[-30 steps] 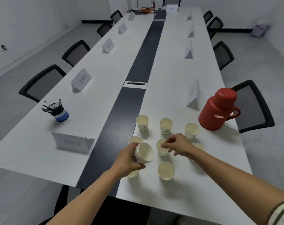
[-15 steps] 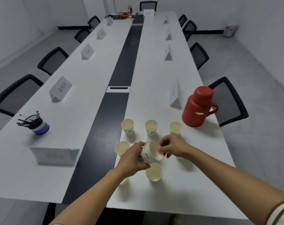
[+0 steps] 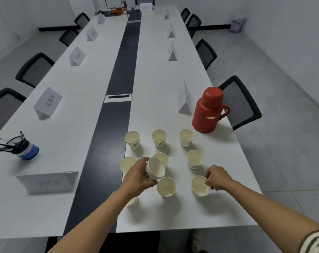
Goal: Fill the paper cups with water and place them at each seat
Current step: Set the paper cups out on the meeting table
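Observation:
Several empty white paper cups stand on the near right half of the long white table (image 3: pixel 173 92), among them three in a back row (image 3: pixel 159 138). My left hand (image 3: pixel 138 177) grips a tilted stack of cups (image 3: pixel 155 170) above the table, its open mouth facing right. My right hand (image 3: pixel 218 177) pinches the rim of a single cup (image 3: pixel 200 185) at the front right of the group. A red thermos jug (image 3: pixel 208 110) with a handle stands upright behind the cups, to the right.
White name cards (image 3: pixel 48 103) stand along both sides of the table, and one (image 3: pixel 49 181) lies near the front left. A blue pen holder (image 3: pixel 24 148) sits at the left. Black chairs (image 3: pixel 240 102) line both long edges. A dark strip (image 3: pixel 118 70) runs down the table's middle.
My right hand has drawn one cup off the stack and carried it right and down to the table. My left hand still holds the stack.

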{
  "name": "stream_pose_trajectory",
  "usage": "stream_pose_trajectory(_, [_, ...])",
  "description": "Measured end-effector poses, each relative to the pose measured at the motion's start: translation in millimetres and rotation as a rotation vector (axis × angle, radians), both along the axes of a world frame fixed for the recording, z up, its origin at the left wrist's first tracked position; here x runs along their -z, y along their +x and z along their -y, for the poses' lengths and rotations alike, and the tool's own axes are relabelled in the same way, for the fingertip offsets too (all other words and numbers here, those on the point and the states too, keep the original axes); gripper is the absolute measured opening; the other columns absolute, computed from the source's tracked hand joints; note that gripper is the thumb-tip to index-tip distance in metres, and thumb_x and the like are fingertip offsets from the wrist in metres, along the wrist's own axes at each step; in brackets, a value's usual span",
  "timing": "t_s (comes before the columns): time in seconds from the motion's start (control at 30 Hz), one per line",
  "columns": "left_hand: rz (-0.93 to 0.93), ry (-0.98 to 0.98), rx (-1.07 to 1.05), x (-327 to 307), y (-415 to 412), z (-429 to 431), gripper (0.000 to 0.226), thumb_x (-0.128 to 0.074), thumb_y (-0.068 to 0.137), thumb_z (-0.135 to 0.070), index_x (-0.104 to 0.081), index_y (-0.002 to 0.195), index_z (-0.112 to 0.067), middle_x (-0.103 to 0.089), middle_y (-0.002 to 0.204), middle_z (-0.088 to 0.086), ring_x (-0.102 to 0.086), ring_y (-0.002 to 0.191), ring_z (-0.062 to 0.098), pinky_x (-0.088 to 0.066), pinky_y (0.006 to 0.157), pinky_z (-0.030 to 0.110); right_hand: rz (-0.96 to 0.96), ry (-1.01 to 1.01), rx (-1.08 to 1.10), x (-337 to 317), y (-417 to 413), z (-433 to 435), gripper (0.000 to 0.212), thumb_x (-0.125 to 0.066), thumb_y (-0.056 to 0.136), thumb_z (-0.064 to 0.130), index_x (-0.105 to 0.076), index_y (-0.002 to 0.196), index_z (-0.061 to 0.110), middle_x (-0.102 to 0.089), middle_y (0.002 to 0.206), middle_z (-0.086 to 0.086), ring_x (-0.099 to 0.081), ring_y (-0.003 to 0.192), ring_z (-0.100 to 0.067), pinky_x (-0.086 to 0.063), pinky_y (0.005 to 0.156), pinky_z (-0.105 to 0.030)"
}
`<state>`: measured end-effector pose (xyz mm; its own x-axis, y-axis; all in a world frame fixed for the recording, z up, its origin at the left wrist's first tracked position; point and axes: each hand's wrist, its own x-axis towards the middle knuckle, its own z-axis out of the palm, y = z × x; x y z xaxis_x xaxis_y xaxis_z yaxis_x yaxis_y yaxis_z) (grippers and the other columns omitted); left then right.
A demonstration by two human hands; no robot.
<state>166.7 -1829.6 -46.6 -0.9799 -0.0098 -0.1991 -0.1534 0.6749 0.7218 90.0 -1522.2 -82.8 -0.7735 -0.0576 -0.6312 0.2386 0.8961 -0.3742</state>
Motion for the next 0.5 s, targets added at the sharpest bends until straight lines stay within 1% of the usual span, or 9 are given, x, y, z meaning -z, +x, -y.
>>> stream_pose_trajectory(0.07, [-0.004, 0.013, 0.026, -1, 0, -4, 0.070, -0.085, 0.063, -0.033, -0.048, 0.123, -0.033, -0.055, 0.115, -0.012, -0.055, 0.102, 0.013, -0.051, 0.088, 0.043, 0.043, -0.010, 0.030, 2, 4, -5, 0.017, -0.068, 0.074, 0.006, -0.068, 0.090, 0.010, -0.072, 0.075, -0.010, -0.073, 0.073, -0.025, -0.057, 0.056, -0.030])
stream_pose_trajectory(0.1, [-0.007, 0.019, 0.035, -1, 0, -6, 0.071, -0.085, 0.063, -0.032, -0.049, 0.124, -0.032, -0.055, 0.115, -0.011, -0.055, 0.102, 0.013, -0.051, 0.088, 0.042, 0.052, -0.021, 0.043, -1, 5, -6, 0.018, -0.072, 0.072, 0.010, -0.068, 0.090, 0.012, -0.071, 0.077, -0.008, -0.073, 0.074, -0.024, -0.056, 0.056, -0.029])
stream_pose_trajectory(0.2, [-0.019, 0.050, 0.068, 0, -3, -16, 0.072, -0.086, 0.061, -0.033, -0.050, 0.123, -0.032, -0.057, 0.114, -0.009, -0.056, 0.102, 0.014, -0.050, 0.089, 0.041, -0.038, -0.072, 0.059, -17, 4, -9, 0.021, -0.082, 0.070, 0.028, -0.070, 0.084, 0.019, -0.071, 0.080, -0.001, -0.070, 0.077, -0.021, -0.055, 0.062, -0.032])
stream_pose_trajectory(0.23, [-0.023, 0.058, 0.085, 0, -5, -21, 0.072, -0.087, 0.060, -0.033, -0.050, 0.123, -0.032, -0.057, 0.115, -0.010, -0.056, 0.102, 0.014, -0.050, 0.089, 0.041, -0.074, -0.123, 0.084, -25, 3, -8, 0.018, -0.081, 0.072, 0.029, -0.070, 0.082, 0.019, -0.071, 0.081, -0.001, -0.069, 0.077, -0.020, -0.053, 0.061, -0.032])
stream_pose_trajectory(0.3, [-0.020, 0.072, 0.140, 2, -9, -34, 0.074, -0.088, 0.061, -0.033, -0.051, 0.124, -0.032, -0.058, 0.117, -0.013, -0.056, 0.104, 0.013, -0.049, 0.091, 0.039, -0.086, -0.297, 0.181, -42, 5, -3, 0.014, -0.079, 0.079, 0.024, -0.072, 0.083, 0.012, -0.073, 0.084, -0.009, -0.068, 0.073, -0.017, -0.049, 0.056, -0.028])
stream_pose_trajectory(0.37, [-0.018, 0.081, 0.189, 2, -11, -47, 0.075, -0.088, 0.059, -0.036, -0.051, 0.125, -0.032, -0.058, 0.117, -0.015, -0.056, 0.105, 0.013, -0.049, 0.092, 0.038, -0.046, -0.441, 0.208, -61, 9, 2, 0.021, -0.077, 0.083, 0.026, -0.072, 0.089, 0.006, -0.074, 0.086, -0.012, -0.067, 0.071, -0.014, -0.048, 0.056, -0.025])
stream_pose_trajectory(0.43, [-0.023, 0.090, 0.234, 4, -13, -62, 0.077, -0.087, 0.056, -0.041, -0.052, 0.124, -0.034, -0.058, 0.115, -0.016, -0.057, 0.104, 0.012, -0.050, 0.091, 0.039, -0.001, -0.504, 0.180, -76, 14, 4, 0.027, -0.076, 0.083, 0.031, -0.072, 0.092, 0.006, -0.075, 0.086, -0.009, -0.068, 0.071, -0.013, -0.049, 0.058, -0.025])
stream_pose_trajectory(0.5, [-0.027, 0.100, 0.267, 4, -14, -76, 0.078, -0.086, 0.054, -0.044, -0.051, 0.123, -0.035, -0.058, 0.115, -0.014, -0.057, 0.103, 0.010, -0.051, 0.090, 0.038, 0.023, -0.535, 0.153, -82, 19, 2, 0.026, -0.077, 0.083, 0.032, -0.072, 0.092, 0.008, -0.076, 0.086, -0.008, -0.068, 0.071, -0.014, -0.049, 0.059, -0.025])
